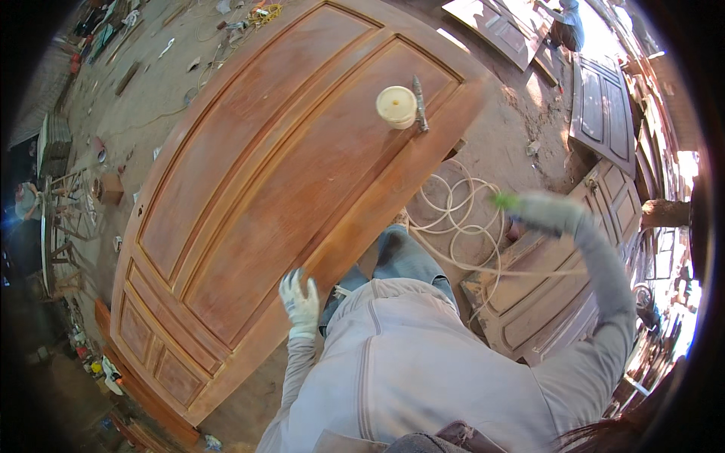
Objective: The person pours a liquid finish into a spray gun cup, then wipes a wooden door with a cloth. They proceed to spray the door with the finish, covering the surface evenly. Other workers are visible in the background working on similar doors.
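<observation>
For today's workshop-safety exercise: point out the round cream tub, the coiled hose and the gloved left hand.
cream tub (396, 105), head view, centre of its lid.
coiled hose (454, 230), head view, a loop on the ground.
left hand (300, 298), head view, back of the glove.

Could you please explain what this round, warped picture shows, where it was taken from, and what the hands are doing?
It comes from a wide fisheye camera on a person's head, looking down, so straight edges bend. The gloved left hand rests on the edge of a large panelled wooden door lying flat. The gloved right hand is raised out to the side, blurred, gripping something green that is too smeared to name. On the door stand a cream plastic tub and a metal tool beside it. A coiled pale hose lies on the dirt ground.
</observation>
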Demonstrator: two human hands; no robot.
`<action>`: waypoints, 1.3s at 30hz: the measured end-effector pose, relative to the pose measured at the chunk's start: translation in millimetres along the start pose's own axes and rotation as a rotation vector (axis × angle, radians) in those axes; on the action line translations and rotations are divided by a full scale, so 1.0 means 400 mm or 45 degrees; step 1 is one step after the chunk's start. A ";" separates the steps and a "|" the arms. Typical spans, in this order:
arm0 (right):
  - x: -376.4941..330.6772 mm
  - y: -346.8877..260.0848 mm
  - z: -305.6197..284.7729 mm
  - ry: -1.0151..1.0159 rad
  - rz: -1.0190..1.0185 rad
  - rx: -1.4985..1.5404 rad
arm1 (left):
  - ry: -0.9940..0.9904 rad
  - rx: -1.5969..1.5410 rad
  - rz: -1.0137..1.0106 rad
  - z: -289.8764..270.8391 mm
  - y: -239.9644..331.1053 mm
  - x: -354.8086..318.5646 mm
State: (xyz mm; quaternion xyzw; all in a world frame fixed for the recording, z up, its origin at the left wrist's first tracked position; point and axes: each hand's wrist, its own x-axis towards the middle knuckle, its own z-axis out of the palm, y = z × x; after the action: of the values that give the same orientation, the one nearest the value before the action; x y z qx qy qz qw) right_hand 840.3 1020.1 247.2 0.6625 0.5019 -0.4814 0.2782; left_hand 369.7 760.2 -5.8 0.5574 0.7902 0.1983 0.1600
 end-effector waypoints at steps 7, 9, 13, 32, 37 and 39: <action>0.169 0.131 0.025 0.457 -0.666 -0.213 | -0.054 -0.411 1.155 0.020 0.663 0.270; 0.169 0.156 0.019 0.240 -0.577 -0.110 | -0.086 -0.434 1.376 0.029 0.785 0.321; 0.129 0.170 0.063 -0.132 -0.861 -0.101 | -0.562 -0.619 1.425 0.099 0.906 0.311; 0.076 0.241 0.255 0.517 -1.004 0.353 | -1.206 -0.456 0.652 0.176 0.762 0.312; 0.064 0.245 0.327 0.751 -0.718 0.189 | -1.253 -0.435 0.830 0.202 0.788 0.316; 0.063 0.257 0.354 0.763 -0.669 0.216 | -1.309 -0.423 0.920 0.225 0.801 0.327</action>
State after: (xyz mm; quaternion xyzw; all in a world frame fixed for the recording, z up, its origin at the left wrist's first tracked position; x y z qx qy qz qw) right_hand 886.1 874.2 158.3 0.6432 0.6715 -0.3614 -0.0683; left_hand 631.3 992.0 69.3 0.7797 0.3344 0.0671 0.5251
